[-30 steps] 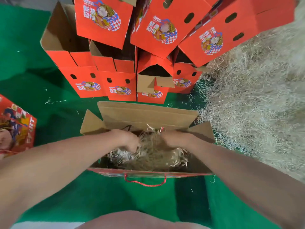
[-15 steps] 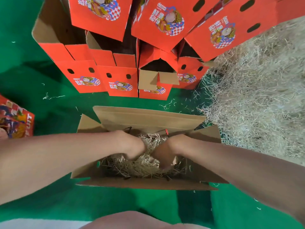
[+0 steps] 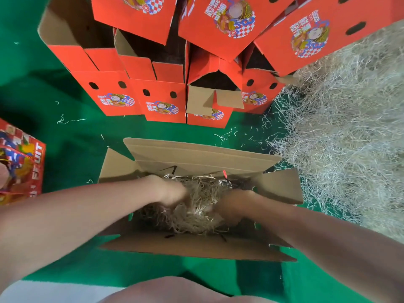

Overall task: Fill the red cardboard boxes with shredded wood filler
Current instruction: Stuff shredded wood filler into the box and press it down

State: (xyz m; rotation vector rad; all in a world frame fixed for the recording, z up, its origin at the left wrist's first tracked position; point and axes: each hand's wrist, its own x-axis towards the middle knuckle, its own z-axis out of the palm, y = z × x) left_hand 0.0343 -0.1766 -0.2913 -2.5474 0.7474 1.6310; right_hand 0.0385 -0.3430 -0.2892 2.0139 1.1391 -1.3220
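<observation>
An open cardboard box (image 3: 196, 154) lies on the green mat right in front of me, its brown flaps spread out. A wad of shredded wood filler (image 3: 196, 217) sits inside it. Both my hands are down in the box. My left hand (image 3: 172, 193) has its fingers curled into the left side of the wad, and my right hand (image 3: 235, 207) digs into the right side. The fingertips of both are buried in the strands. A big loose pile of filler (image 3: 349, 132) lies to the right of the box.
Several red printed boxes (image 3: 162, 106) stand open and stacked just beyond the box in front. Another printed box (image 3: 21, 167) sits at the left edge. Stray strands litter the green mat (image 3: 72, 136). My knee (image 3: 175, 289) shows at the bottom.
Both hands have gone deeper into the box with the wad, which now sits lower. The near flap has folded out toward me, and the view has shifted closer over the box.
</observation>
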